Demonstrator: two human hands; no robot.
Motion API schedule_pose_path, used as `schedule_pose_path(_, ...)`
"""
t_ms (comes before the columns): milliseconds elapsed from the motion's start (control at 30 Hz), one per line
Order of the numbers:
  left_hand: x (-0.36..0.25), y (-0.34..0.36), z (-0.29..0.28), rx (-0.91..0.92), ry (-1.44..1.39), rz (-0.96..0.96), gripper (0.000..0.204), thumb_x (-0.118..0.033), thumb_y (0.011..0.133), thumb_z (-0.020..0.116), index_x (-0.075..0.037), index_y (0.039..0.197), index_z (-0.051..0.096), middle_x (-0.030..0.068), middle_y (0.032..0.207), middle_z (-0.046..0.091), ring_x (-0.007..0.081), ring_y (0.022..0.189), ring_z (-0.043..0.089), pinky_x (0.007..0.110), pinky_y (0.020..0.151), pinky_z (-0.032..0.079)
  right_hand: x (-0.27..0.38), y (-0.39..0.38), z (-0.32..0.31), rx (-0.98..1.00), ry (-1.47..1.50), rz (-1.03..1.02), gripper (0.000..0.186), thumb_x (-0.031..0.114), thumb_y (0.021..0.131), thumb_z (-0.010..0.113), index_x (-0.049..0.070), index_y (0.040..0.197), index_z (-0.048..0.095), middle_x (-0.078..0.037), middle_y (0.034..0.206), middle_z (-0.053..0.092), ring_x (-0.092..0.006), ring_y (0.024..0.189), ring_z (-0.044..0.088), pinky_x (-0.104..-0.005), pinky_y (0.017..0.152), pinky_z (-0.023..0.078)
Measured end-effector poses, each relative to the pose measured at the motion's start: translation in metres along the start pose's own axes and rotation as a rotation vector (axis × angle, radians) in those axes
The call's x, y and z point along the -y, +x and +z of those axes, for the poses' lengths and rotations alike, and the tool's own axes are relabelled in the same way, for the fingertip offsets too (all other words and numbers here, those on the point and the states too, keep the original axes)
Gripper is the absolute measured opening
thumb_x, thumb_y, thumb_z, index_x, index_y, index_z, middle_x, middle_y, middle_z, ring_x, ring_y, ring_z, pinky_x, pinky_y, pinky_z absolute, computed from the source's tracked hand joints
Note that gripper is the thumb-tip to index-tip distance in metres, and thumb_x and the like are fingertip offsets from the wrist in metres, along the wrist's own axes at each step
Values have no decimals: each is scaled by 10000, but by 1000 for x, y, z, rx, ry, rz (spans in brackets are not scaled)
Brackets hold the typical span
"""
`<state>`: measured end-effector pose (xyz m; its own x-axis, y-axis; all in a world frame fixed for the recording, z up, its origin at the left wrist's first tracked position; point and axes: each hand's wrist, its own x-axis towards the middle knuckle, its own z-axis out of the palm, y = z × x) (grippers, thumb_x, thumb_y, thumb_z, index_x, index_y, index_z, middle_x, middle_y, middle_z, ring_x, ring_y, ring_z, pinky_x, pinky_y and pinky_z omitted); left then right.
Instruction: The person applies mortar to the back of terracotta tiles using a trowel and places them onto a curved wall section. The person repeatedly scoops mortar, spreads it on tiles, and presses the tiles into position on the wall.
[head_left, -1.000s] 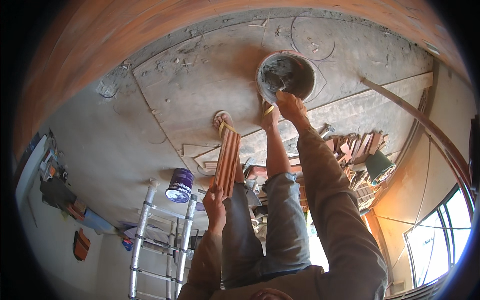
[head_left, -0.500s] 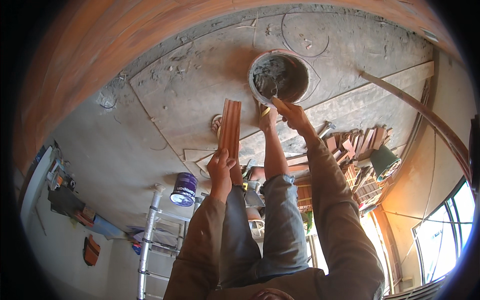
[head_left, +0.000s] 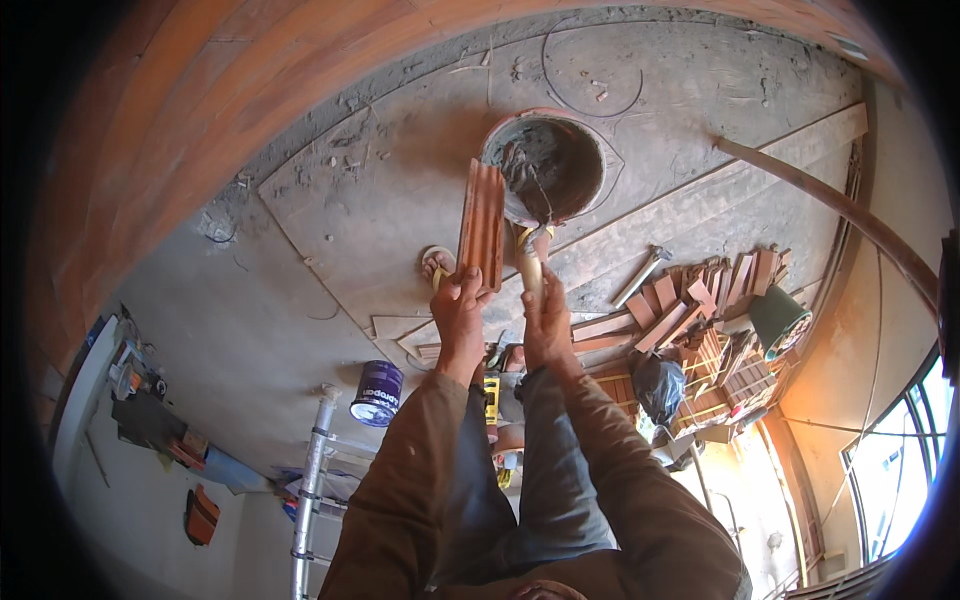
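Observation:
My left hand point(head_left: 462, 320) is closed on the near end of a long, ridged terracotta tile point(head_left: 483, 225), which points away from me. Just to its right, my right hand point(head_left: 546, 325) grips the pale wooden handle of a trowel point(head_left: 531, 270). The trowel's blade is hard to make out; its metal end reaches toward the near rim of a round bucket point(head_left: 603, 165). Wet grey mortar point(head_left: 530, 150) lies inside that bucket, beyond both hands. The tile's far end overlaps the bucket's left edge in view.
A hammer point(head_left: 642, 277) lies on the floor beside piled terracotta pieces point(head_left: 690, 300). Right of these are a green bucket point(head_left: 776, 322) and a black bag point(head_left: 660, 388). A purple can point(head_left: 378, 393) and a metal ladder point(head_left: 315, 470) stand left. One long pole point(head_left: 830, 190) slants across the right.
My right hand has drawn back from the bucket toward me with the trowel, coming close beside the tile. My left hand has shifted slightly right and away, with the tile. The view has shifted somewhat.

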<state>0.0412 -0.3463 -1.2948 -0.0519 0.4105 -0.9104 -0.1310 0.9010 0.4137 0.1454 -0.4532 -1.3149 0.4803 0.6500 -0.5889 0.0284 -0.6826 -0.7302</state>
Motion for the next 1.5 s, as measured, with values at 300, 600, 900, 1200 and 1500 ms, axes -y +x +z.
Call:
schedule_pose_path(300,-30,0,40,109,59,-18,323,-206,943,641,9,1173,569,41,1040,548,134,921,560,320,828,503,-35,-8,40,-122,-213,-124,510,58,891,566,-11,1350,357,-285,1215,505,-476,1064,552,-503,869,478)
schedule_pose_path(600,-19,43,-16,229,-27,-115,302,-241,972,605,-72,1209,523,19,1041,560,156,963,564,366,919,443,-4,-35,-40,23,-438,-235,462,60,865,603,-61,1287,457,-290,1122,580,-441,1012,607,-460,837,506)
schedule_pose_path(900,-18,59,-85,370,4,-199,298,-267,974,582,-130,1227,506,-5,1211,520,152,1168,488,404,991,376,8,47,-77,17,-448,-172,504,161,874,650,-3,1313,463,-282,1053,651,-438,955,654,-477,794,515)
schedule_pose_path(1200,-6,17,-121,323,56,-181,237,-261,984,577,-96,1154,562,7,1139,564,138,1070,545,436,987,420,15,186,-49,192,-893,-9,253,317,909,508,196,1090,637,-180,1039,671,-417,942,643,-510,786,508)
schedule_pose_path(1500,23,9,-150,269,37,-208,252,-250,971,598,-99,1164,541,16,1153,533,154,1101,526,456,990,412,-5,187,-23,211,-600,25,407,405,864,560,37,979,690,-226,845,679,-381,839,669,-465,747,495)
